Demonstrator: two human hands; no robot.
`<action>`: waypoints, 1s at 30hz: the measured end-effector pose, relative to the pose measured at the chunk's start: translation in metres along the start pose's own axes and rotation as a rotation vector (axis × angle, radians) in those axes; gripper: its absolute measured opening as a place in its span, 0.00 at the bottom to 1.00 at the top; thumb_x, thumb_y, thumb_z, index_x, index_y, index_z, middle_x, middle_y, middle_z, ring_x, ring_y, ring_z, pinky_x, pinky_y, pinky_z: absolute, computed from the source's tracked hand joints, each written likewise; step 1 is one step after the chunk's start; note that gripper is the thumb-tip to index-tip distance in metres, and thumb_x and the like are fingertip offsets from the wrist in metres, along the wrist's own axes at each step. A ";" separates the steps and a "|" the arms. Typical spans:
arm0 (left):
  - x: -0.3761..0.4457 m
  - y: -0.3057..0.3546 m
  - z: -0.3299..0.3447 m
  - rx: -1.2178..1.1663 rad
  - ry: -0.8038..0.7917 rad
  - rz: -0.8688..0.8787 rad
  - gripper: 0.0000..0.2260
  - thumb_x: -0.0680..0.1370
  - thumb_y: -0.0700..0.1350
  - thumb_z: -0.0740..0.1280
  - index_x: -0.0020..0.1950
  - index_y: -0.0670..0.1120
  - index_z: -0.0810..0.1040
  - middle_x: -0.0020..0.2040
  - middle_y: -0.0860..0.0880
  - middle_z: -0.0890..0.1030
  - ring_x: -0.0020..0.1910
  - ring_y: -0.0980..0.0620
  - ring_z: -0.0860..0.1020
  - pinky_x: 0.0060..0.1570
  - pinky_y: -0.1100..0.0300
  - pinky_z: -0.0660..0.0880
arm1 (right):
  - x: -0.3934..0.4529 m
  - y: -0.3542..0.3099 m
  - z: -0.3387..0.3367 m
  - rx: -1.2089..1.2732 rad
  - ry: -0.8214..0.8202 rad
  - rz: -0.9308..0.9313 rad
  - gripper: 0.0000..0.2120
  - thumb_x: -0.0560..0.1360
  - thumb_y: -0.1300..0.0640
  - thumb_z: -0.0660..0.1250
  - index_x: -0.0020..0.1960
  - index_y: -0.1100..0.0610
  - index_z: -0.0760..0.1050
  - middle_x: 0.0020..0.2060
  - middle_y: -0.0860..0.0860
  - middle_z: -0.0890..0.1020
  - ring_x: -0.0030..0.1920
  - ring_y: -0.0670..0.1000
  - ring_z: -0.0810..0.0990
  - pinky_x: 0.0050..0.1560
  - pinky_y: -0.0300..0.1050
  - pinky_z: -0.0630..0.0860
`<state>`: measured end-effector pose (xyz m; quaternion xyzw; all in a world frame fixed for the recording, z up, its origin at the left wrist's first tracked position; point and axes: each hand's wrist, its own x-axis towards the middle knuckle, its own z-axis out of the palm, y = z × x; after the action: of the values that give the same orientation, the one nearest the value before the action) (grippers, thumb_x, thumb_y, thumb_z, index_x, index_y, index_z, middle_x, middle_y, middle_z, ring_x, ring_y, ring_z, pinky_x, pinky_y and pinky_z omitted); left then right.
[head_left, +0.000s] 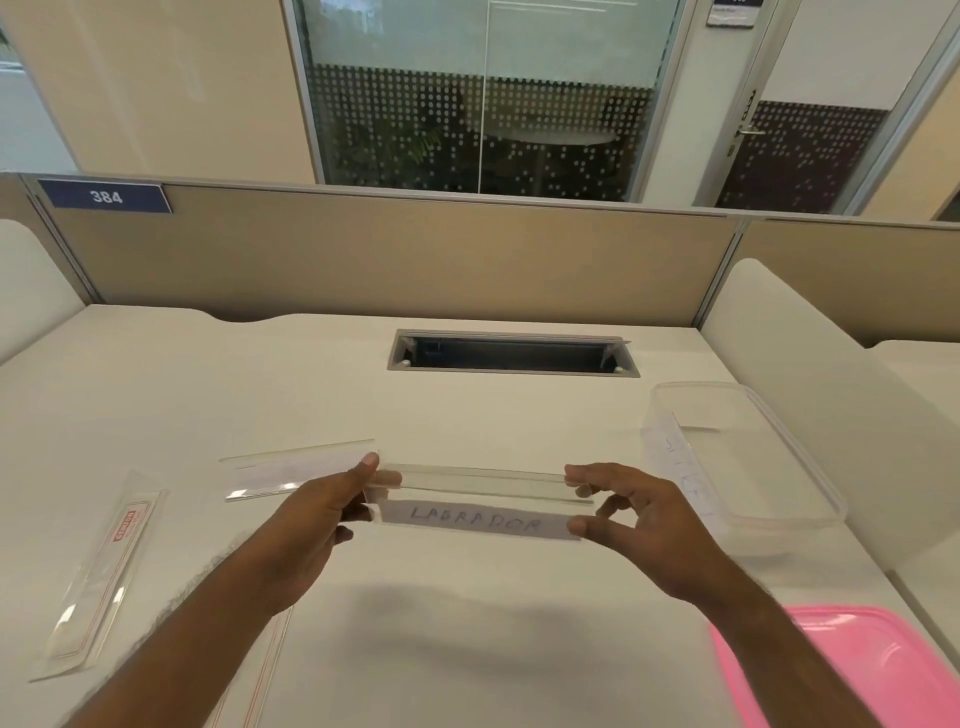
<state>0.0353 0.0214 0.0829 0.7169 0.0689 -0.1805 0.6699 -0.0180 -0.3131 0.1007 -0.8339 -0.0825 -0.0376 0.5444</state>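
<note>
A clear acrylic name holder (480, 491) with a paper strip reading "LABRADOR" hangs above the white desk (260, 384). My left hand (332, 512) pinches its left end between thumb and fingers. At the right end, my right hand (631, 512) pinches it the same way. A second clear holder (296, 467) with a paper strip in it lies flat on the desk just behind my left hand.
A clear plastic box (748, 457) holding a paper strip stands at the right, with its pink lid (852, 670) near the front right. A clear packet with red print (98, 571) lies at the left. A cable slot (511, 353) opens at the back, before a beige partition.
</note>
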 end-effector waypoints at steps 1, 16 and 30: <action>-0.002 0.000 0.000 0.018 -0.013 0.012 0.19 0.77 0.62 0.61 0.52 0.53 0.87 0.53 0.48 0.86 0.51 0.48 0.77 0.52 0.53 0.68 | 0.000 0.001 0.000 0.033 0.006 0.021 0.21 0.64 0.46 0.76 0.57 0.46 0.81 0.53 0.41 0.83 0.50 0.45 0.80 0.48 0.38 0.78; -0.016 -0.019 -0.001 -0.019 -0.057 0.164 0.28 0.67 0.66 0.73 0.61 0.51 0.77 0.58 0.48 0.83 0.60 0.40 0.78 0.55 0.53 0.74 | -0.004 0.003 0.021 0.385 0.094 0.284 0.16 0.70 0.44 0.68 0.47 0.55 0.86 0.43 0.52 0.87 0.41 0.46 0.82 0.43 0.35 0.78; -0.031 -0.007 0.013 0.235 -0.055 0.469 0.37 0.60 0.56 0.81 0.68 0.64 0.73 0.57 0.50 0.84 0.55 0.47 0.80 0.62 0.52 0.74 | -0.007 -0.005 0.017 0.368 0.143 0.308 0.20 0.71 0.41 0.65 0.43 0.57 0.86 0.37 0.62 0.85 0.33 0.51 0.80 0.38 0.37 0.79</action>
<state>0.0017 0.0137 0.0865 0.7810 -0.1389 -0.0464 0.6072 -0.0265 -0.2966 0.0973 -0.7186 0.0788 0.0025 0.6909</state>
